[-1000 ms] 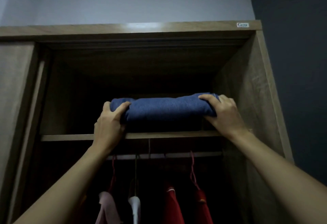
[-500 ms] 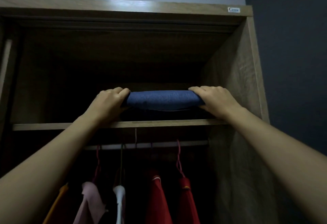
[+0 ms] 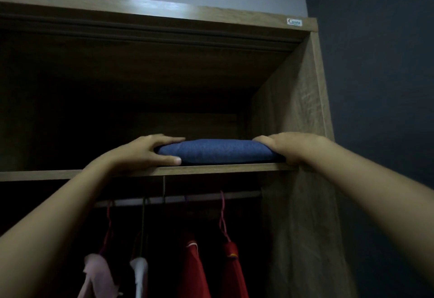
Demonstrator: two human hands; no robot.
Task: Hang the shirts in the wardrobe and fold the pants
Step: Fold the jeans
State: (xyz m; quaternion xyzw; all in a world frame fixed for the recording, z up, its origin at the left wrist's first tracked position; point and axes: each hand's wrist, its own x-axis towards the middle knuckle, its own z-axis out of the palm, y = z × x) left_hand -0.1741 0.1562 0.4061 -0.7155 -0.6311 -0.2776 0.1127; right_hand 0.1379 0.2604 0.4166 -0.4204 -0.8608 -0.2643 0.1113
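The folded blue pants (image 3: 218, 150) lie flat on the wardrobe's upper shelf (image 3: 58, 175), near its right end. My left hand (image 3: 143, 152) holds their left end, fingers over the top and thumb against the front. My right hand (image 3: 296, 147) grips the right end, fingers curled over the top edge. Below the shelf, shirts hang from the rail (image 3: 187, 200): a pink one (image 3: 98, 274), a white one (image 3: 139, 274) and two red ones (image 3: 196, 272).
The wardrobe's right side panel (image 3: 298, 114) stands close beside my right hand. Left of the pants the upper shelf is dark. A dark blue wall (image 3: 380, 86) runs along the right. The wardrobe's top board (image 3: 141, 8) is overhead.
The pants have come down from above the shelf edge and now rest on the shelf, pushed a little further in. Both hands went with them and stay on their ends.
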